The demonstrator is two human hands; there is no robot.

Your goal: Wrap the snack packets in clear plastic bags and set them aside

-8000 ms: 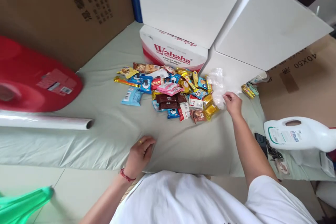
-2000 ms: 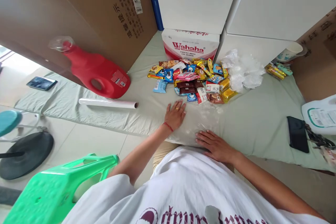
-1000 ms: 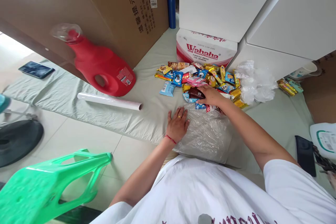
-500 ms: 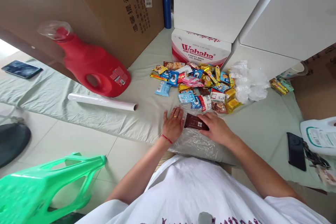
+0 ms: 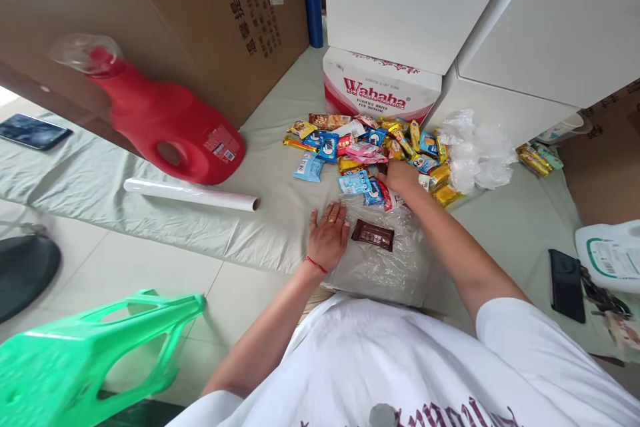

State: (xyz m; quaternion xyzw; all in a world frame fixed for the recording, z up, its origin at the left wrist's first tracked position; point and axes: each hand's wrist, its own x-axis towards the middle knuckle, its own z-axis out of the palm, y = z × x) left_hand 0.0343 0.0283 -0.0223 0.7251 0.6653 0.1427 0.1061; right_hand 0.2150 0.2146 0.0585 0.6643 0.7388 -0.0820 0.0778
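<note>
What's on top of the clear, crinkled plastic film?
A dark brown, rectangular wrapped bar lies on the clear plastic film. The left hand lies at the film's left edge; whatever is under the palm is covered. The far edge, by colourful wrapped snacks, is unclear.

Apparently a room in a home: by the Wahaha carton (image 5: 380,97), a pale sheet (image 5: 277,223) spreads in front, 1 red jug (image 5: 180,123) sits left, 1 white jug (image 5: 613,257) right, and a green plastic stool (image 5: 65,353) front-left over tiled floor (image 5: 165,257).
</note>
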